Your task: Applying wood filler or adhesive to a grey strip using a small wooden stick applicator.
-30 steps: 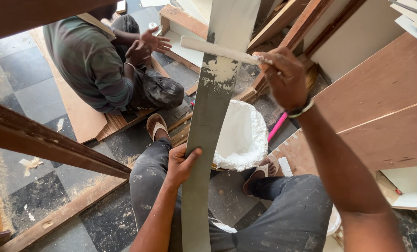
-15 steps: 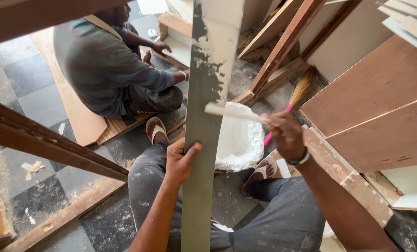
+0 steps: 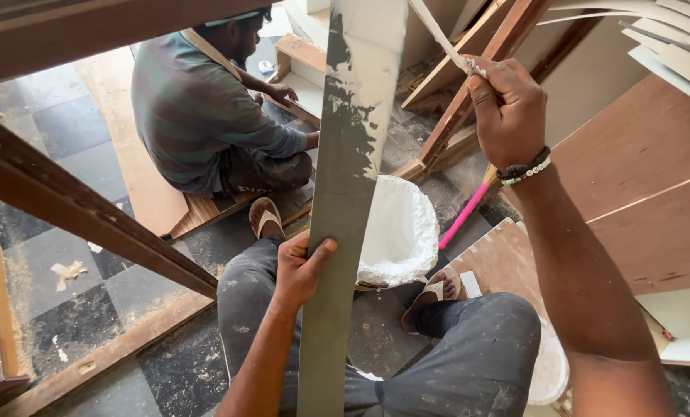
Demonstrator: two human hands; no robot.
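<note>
Spreading white filler along a long grey plank [image 3: 343,232] is judged to be the step in hand. The plank is steadied by the left hand [image 3: 300,266], whose fingers are clamped round its left edge at about the middle of the view. A flat white-smeared blade [image 3: 441,35] is gripped in the closed right hand [image 3: 507,108] at 1 o'clock, just beside the plank's coated upper end. A white-lined bucket of filler [image 3: 399,232] stands between the feet, at 3 o'clock from the left hand. The grey lower stretch is still bare, so more filler would be called for next. A seated person [image 3: 198,116] is seen at 11 o'clock.
</note>
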